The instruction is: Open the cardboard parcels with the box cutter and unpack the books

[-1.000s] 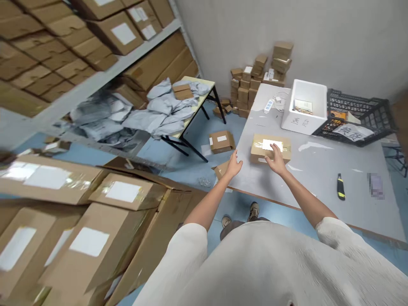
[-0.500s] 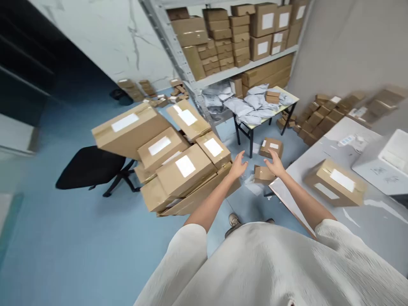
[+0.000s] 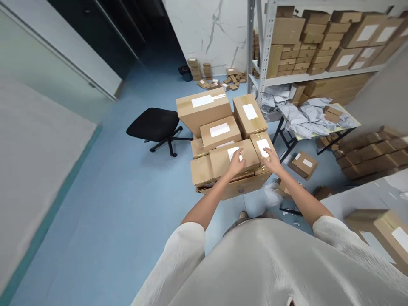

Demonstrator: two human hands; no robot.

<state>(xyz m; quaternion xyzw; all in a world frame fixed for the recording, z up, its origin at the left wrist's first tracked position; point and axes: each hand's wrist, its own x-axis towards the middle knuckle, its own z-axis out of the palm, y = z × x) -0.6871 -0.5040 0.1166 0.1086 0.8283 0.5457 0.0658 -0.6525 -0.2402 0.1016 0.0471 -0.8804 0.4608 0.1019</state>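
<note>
Several labelled cardboard boxes are piled in a large open carton (image 3: 242, 188) in front of me. My left hand (image 3: 236, 164) is over the near wide box (image 3: 219, 163), its thumb and fingers apart and nothing between them. A short way to the right, my right hand (image 3: 273, 162) is at the small labelled box (image 3: 257, 140) on the pile's right side, fingers spread and empty. Whether either hand touches cardboard I cannot tell. Behind these lie a middle box (image 3: 207, 138), a big tilted box (image 3: 204, 114) and a tall box (image 3: 245, 123).
A black office chair (image 3: 156, 123) stands left of the pile. At the back right are a metal shelf (image 3: 318, 76) of boxes and a small table (image 3: 352, 121) with grey mailing bags (image 3: 295, 117). One box (image 3: 302, 165) lies on the floor; another (image 3: 371, 229) sits at right.
My view has turned left, so the pile now lies straight ahead. Both hands have moved from beside the pile to over its near right part. The worktable has slid toward the right edge.
</note>
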